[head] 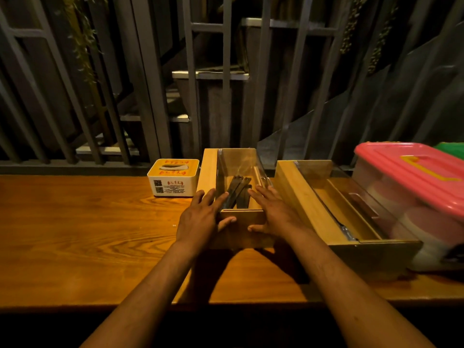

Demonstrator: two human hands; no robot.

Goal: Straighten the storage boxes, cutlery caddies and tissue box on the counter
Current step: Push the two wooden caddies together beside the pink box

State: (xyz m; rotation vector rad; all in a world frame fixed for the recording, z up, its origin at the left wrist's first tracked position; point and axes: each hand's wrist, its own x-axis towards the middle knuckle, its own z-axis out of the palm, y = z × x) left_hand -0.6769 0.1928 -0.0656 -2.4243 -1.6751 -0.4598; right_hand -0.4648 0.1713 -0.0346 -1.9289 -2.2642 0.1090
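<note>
A wooden cutlery caddy [209, 169] with a clear lid stands in the middle of the counter, dark cutlery [237, 190] inside. My left hand [200, 217] grips its near left corner, thumb on the front panel. My right hand [273, 213] grips the near right corner the same way. A second, larger wooden caddy [303, 202] lies to the right, angled. A white tissue box [173, 178] with an orange top sits just left of the held caddy. At the far right stands a clear storage box with a pink lid [411, 169].
The wooden counter [75, 222] stretches bare to the left. A grey slatted railing [150, 96] runs along its back edge. Something green [452, 146] shows behind the pink-lidded box. The counter's front edge is near my forearms.
</note>
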